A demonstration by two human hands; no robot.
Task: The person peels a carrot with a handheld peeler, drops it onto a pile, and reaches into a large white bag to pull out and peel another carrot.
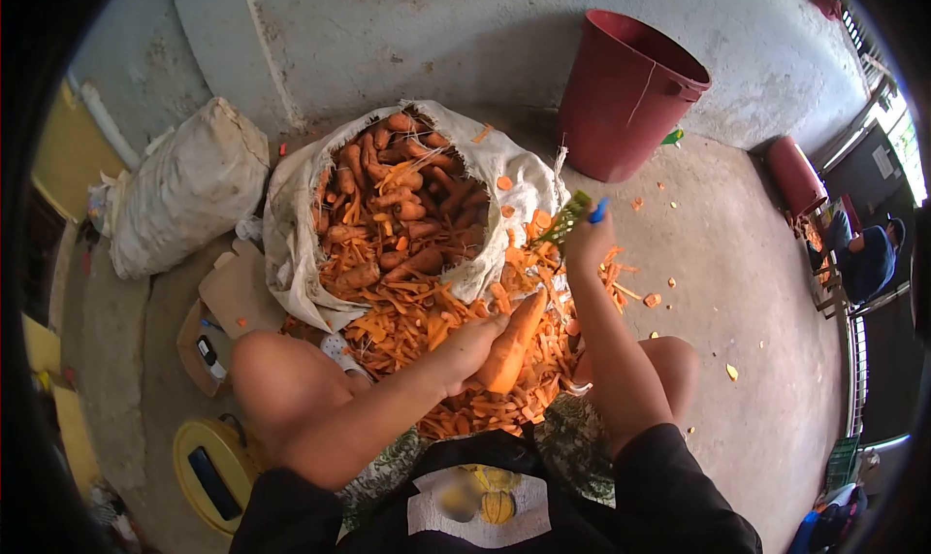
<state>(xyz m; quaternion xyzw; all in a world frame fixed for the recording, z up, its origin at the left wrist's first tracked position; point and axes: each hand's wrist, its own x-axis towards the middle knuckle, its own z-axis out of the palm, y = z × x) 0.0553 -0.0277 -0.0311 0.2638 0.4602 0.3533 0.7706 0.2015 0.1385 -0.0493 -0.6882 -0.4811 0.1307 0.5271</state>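
My left hand [472,348] is closed around a large peeled carrot [514,342], its long end pointing up and away from me. Farther out to the right, my right hand [589,244] grips a peeler [564,218] with a green perforated part and a blue part; its blade is too small to make out. The peeler is apart from the carrot. Orange peelings [417,333] lie heaped between my legs beneath both hands. Just beyond them, an open white woven sack [291,229] holds many unpeeled carrots [407,190] with peel strips on top.
A tall red bin [621,108] stands near the wall. At left are a full white sack [199,190], a cardboard box [238,287] and a yellow lidded bucket [194,467] bearing a phone [214,483]. Another person [868,258] sits far right. Carrot scraps dot the floor.
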